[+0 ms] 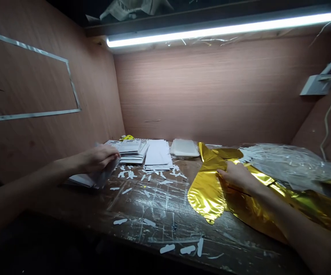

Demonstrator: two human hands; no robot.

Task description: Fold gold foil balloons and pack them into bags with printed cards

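Note:
My left hand (101, 156) is closed on the edge of a clear plastic bag (106, 177) at the left of the table, above a pale flat packet (82, 179). On the right, my right hand (234, 173) has its fingers closed on a shiny gold foil sheet (208, 187), whose rounded end with a small tab points toward the front edge. More gold foil (257, 214) lies under my right forearm.
Stacks of printed cards (131, 147), white paper (157, 152) and clear sleeves (184, 148) stand along the back. White strips (167, 249) are scattered over the dark table (159, 206). A heap of clear plastic (291, 164) lies at right, below a wall box (316, 84).

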